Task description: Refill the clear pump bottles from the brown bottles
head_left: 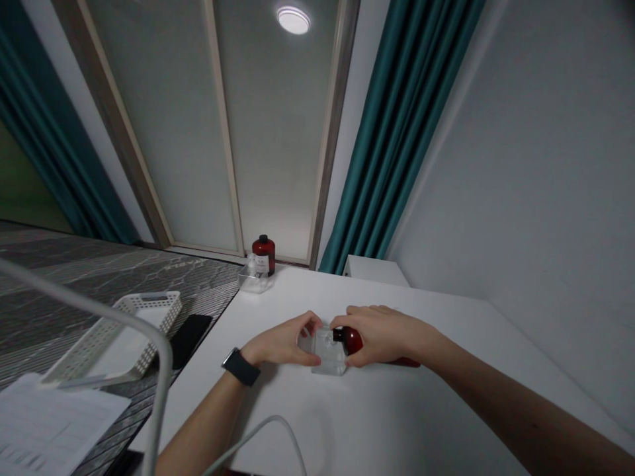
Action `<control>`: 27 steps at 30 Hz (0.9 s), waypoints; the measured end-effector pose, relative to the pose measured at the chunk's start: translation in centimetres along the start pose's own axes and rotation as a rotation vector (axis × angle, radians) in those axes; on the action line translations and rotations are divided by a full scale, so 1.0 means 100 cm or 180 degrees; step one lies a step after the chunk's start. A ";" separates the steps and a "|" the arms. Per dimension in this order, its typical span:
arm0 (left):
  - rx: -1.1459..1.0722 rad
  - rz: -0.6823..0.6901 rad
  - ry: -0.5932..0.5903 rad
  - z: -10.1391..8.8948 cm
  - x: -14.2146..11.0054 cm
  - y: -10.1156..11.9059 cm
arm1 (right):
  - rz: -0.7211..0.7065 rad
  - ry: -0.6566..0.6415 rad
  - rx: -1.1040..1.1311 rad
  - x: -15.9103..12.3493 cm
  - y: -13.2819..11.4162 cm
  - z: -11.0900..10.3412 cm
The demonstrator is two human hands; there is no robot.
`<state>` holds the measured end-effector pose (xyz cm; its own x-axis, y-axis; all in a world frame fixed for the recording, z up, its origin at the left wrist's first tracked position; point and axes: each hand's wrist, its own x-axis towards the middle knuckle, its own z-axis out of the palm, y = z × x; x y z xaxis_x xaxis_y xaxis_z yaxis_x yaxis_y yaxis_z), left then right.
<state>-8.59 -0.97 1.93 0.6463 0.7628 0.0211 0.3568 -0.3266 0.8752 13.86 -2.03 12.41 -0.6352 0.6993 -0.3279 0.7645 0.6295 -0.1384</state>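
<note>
Centrally, the right hand (384,334) is clamped around a dark red bottle (353,342), which lies on its side with its black top (338,335) pointing left. The left hand (285,340), its wrist bearing a dark watch (241,367), has thumb and fingers curved about the left side of a clear container (328,365), seemingly gripping it. Bottle top and container overlap in view; whether they touch cannot be told. The step in hand appears to be positioning bottle and container against each other; the next move would call for a steady left grip and a controlled right wrist. Around them, at lower centre, extends the white table (372,423). Towards upper centre, a second red bottle (264,251) stands upright just behind a clear tray (253,285). At left, a perforated white basket (171,314) lies beside a flat black object (191,337), with papers (59,423) at lower left.
</note>
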 end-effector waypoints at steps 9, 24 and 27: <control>0.0036 -0.0023 -0.0013 0.000 0.001 -0.003 | -0.0078 -0.0013 0.0008 0.003 0.003 0.001; -0.0003 -0.0073 -0.0040 0.000 0.001 -0.004 | -0.0071 -0.0021 0.0064 0.003 0.003 0.000; -0.0046 -0.0062 -0.0063 0.000 0.002 -0.006 | -0.0077 -0.0017 0.0051 0.004 0.003 0.000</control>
<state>-8.71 -0.66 1.44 0.6526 0.7577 -0.0054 0.3598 -0.3036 0.8823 13.88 -1.57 12.21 -0.6530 0.6820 -0.3293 0.7505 0.6408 -0.1613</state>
